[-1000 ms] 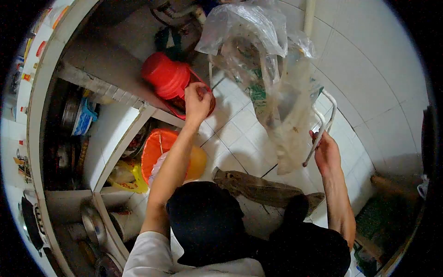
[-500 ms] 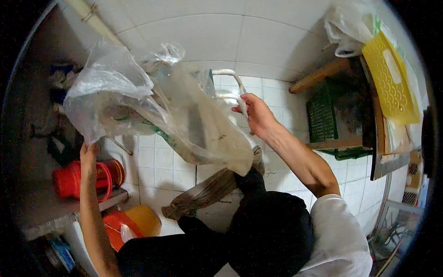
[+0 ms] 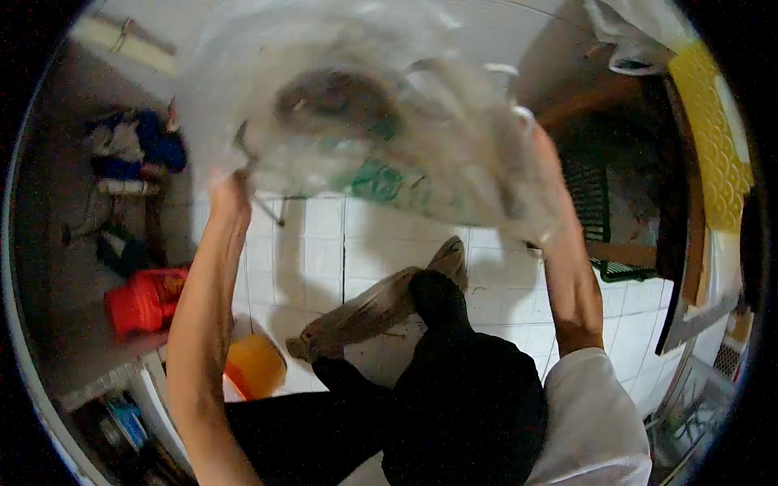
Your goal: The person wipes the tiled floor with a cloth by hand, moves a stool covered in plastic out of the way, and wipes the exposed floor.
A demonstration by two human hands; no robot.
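Note:
A large cloudy plastic bag (image 3: 454, 170) with green print spans the space between my two hands, blurred by motion. A dark brown patch shows through it, but I cannot make out what that is. At its left edge my left hand (image 3: 230, 194) is closed on the plastic, close to a thin dark bar. On the right, my right hand (image 3: 541, 146) is partly behind the plastic, blurred, and closed around the lower end of a white bent tube (image 3: 504, 71). How the tube joins whatever is in or behind the bag is hidden.
A brown cloth (image 3: 365, 308) lies on the white tiled floor by my feet. To the left are a red flask (image 3: 142, 304) and an orange-yellow container (image 3: 258, 368). A green crate (image 3: 587, 194) and a yellow basket (image 3: 713, 138) stand at right.
Both hands have risen; my right hand has moved right with the white tube. The bag has swung up and spread wider, and its green print now faces me.

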